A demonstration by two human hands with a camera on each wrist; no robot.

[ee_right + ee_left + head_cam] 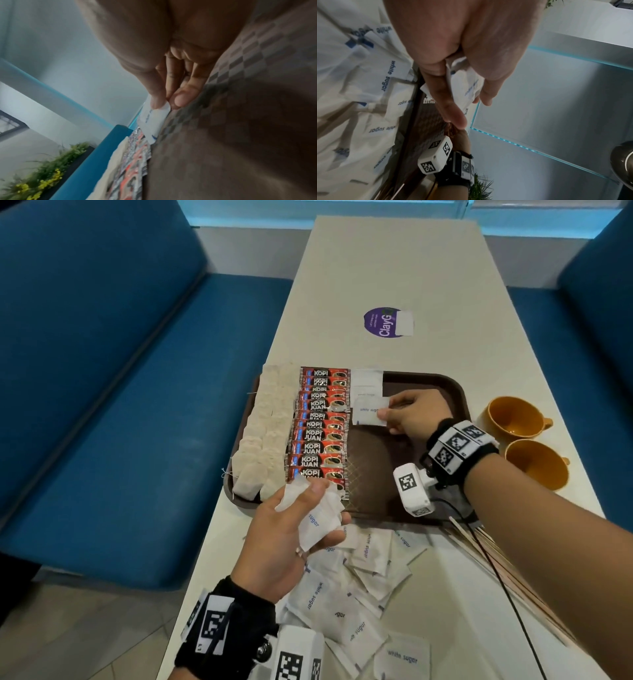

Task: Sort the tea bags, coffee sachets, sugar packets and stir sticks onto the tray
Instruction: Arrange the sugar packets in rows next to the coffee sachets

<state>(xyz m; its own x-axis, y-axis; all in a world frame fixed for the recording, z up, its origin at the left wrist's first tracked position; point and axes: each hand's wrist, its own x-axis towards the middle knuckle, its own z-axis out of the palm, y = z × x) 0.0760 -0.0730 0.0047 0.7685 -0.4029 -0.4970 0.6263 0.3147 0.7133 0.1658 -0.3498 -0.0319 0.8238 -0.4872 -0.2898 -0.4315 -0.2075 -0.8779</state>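
Sugar packet (369,415) pinched by right hand (416,412) over tray (455,392), beside coffee sachets (320,433). Left hand (291,539) grips several packets (320,520). Stir sticks (496,570) lie partly hidden under the right arm.

Off-task surroundings on and around the worktop.

Two orange cups (513,416) and (537,463) near the right edge of the cream worktop (394,261), side by side, apparently lying tipped with their mouths open to view. Farther back, a round purple sticker (381,322) reading "ClayG", partly covered by a white paper patch (404,323). Blue bench seat (102,371) along the left, another blue seat (599,302) at the right. Green plant with yellow flowers (42,180) in a dark planter, blurred, in the right wrist view.
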